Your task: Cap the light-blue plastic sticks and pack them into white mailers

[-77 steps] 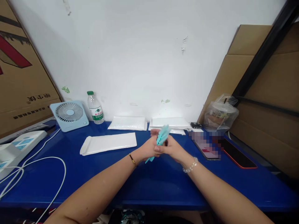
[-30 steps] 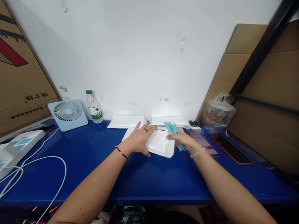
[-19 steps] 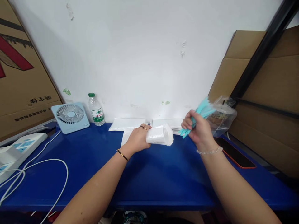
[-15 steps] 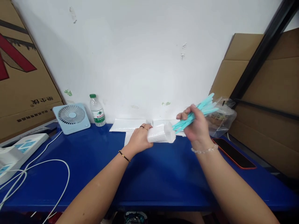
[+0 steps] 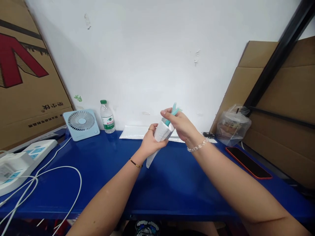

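My left hand [image 5: 150, 143] is closed around a white padded envelope [image 5: 161, 131], tilted with its mouth up and to the right. The envelope's lower end sticks out below my fingers. My right hand [image 5: 181, 124] grips a bunch of thin teal sticks [image 5: 175, 108] at the envelope's mouth. Their lower ends are inside the opening, and a few tips show above my fingers. How deep they reach is hidden by the envelope wall. Behind my hands, more white padded envelopes [image 5: 134, 132] lie flat against the wall.
On the blue table [image 5: 108, 186] stand a light-blue fan [image 5: 81, 124] and a water bottle [image 5: 107, 119]. At left lie a power strip [image 5: 39, 152] and loose white cables [image 5: 78, 183]. A phone [image 5: 248, 163] and a bagged container [image 5: 232, 126] are at right, beside cardboard [image 5: 283, 98].
My right hand has moved left and brought the teal sticks into the envelope's mouth. My left hand has tilted the envelope more upright. The view has shifted slightly.
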{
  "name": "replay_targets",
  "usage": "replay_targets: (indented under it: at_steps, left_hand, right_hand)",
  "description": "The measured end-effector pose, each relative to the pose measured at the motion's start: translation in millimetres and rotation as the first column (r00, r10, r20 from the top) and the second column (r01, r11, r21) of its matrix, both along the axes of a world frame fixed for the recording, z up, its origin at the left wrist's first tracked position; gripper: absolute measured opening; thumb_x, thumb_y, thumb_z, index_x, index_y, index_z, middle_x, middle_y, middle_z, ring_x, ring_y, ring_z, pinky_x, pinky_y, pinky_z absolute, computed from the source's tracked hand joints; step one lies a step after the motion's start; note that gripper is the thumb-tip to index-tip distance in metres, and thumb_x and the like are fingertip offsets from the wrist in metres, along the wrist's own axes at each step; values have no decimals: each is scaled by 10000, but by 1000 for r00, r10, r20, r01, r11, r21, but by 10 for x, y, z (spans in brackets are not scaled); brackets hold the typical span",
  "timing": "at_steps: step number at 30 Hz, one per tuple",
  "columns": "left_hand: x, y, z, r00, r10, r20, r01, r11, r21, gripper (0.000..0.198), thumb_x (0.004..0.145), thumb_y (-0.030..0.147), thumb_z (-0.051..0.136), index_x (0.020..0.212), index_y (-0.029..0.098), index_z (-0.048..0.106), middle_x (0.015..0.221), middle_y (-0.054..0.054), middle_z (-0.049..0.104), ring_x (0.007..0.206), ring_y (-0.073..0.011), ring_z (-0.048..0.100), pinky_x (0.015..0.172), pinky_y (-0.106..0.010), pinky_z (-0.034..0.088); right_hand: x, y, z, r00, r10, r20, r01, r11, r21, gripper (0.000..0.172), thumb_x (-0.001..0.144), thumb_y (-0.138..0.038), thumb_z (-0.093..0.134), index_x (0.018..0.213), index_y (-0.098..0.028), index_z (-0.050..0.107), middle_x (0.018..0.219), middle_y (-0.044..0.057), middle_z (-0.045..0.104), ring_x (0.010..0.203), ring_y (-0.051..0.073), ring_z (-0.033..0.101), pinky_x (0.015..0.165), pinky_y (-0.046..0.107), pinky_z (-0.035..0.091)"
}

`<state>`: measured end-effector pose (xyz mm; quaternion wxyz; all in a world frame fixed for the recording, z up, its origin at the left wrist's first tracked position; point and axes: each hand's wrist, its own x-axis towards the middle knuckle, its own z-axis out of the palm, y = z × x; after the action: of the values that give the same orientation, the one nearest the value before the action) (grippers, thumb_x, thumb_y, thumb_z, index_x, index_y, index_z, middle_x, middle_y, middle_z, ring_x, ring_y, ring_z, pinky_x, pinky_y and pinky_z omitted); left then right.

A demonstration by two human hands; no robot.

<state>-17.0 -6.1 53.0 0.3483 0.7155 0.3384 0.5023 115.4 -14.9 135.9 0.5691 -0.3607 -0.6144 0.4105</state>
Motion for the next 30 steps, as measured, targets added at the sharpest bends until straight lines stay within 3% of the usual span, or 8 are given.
replay_targets:
  at_steps: [3, 6, 10, 13, 18, 24, 27, 30]
  left_hand:
    - [-41, 20, 4, 997, -41, 68, 42, 999, -22, 591, 657, 299, 711, 1156, 183, 414, 969, -37, 591, 830, -173, 575, 724, -280, 452]
    - [-77, 30, -5, 978, -122, 168, 137, 987, -80, 644, 669, 331, 697, 1231, 169, 426, 1103, -84, 589, 984, -223, 562, 836, -328, 438]
    - [-126, 32, -20, 866, -369, 337, 444, 877, -182, 590, 714, 397, 601, 1238, 142, 511, 1192, -140, 582, 1091, -293, 546, 905, -392, 420]
    - [-149, 32, -47, 823, -430, 372, 527, 821, -218, 587, 727, 422, 580, 1246, 154, 528, 1192, -144, 596, 1062, -308, 569, 883, -412, 440]
    - [-158, 37, -98, 909, -345, 232, 389, 903, -180, 563, 705, 444, 629, 1180, 151, 560, 1134, -106, 628, 1022, -291, 576, 860, -387, 458]
    - [-133, 6, -40, 951, -285, 116, 299, 945, -131, 456, 774, 457, 591, 1110, 150, 574, 1049, -98, 646, 981, -266, 588, 833, -364, 473]
    - [-186, 87, 1, 967, -223, 121, 234, 969, -84, 430, 803, 447, 554, 1135, 176, 543, 1106, -96, 615, 1032, -246, 566, 860, -353, 464]
    - [-340, 307, -28, 951, 124, 285, -106, 991, -78, 401, 846, 435, 463, 1184, 220, 482, 1242, -82, 525, 1162, -208, 486, 926, -330, 427]
  right_hand:
    - [9, 9, 69, 997, -12, 77, 9, 999, 47, 355, 740, -516, 651, 875, -190, 613, 830, 10, 599, 780, 152, 535, 733, 297, 428]
    - [116, -6, 81, 986, -14, 168, -25, 974, 226, 387, 831, -535, 531, 1038, -220, 616, 1100, 47, 598, 1013, 195, 538, 877, 350, 433]
    - [331, -100, 16, 897, -170, 407, -94, 829, 552, 422, 858, -478, 528, 1241, -300, 535, 1364, 47, 457, 1220, 240, 448, 995, 425, 392]
    - [445, -142, -39, 766, -333, 550, -177, 713, 678, 467, 862, -430, 541, 1310, -310, 483, 1417, 44, 418, 1281, 265, 393, 1048, 470, 343]
    - [495, -122, 42, 616, -365, 698, -301, 709, 637, 368, 875, -378, 535, 1219, -255, 580, 1207, 79, 608, 1161, 272, 502, 1002, 467, 361]
    - [512, -196, 298, 564, -109, 818, -367, 855, 367, 228, 796, -395, 620, 702, -201, 694, 686, 20, 638, 633, 151, 548, 592, 268, 404]
    - [686, -37, 257, 716, -155, 681, -132, 927, 350, 315, 740, -423, 666, 553, -174, 625, 523, -17, 531, 503, 104, 442, 500, 243, 319]
    - [1029, 312, 11, 850, -343, 399, 265, 934, 240, 332, 708, -473, 671, 624, -154, 634, 561, -1, 538, 512, 104, 429, 498, 248, 322]
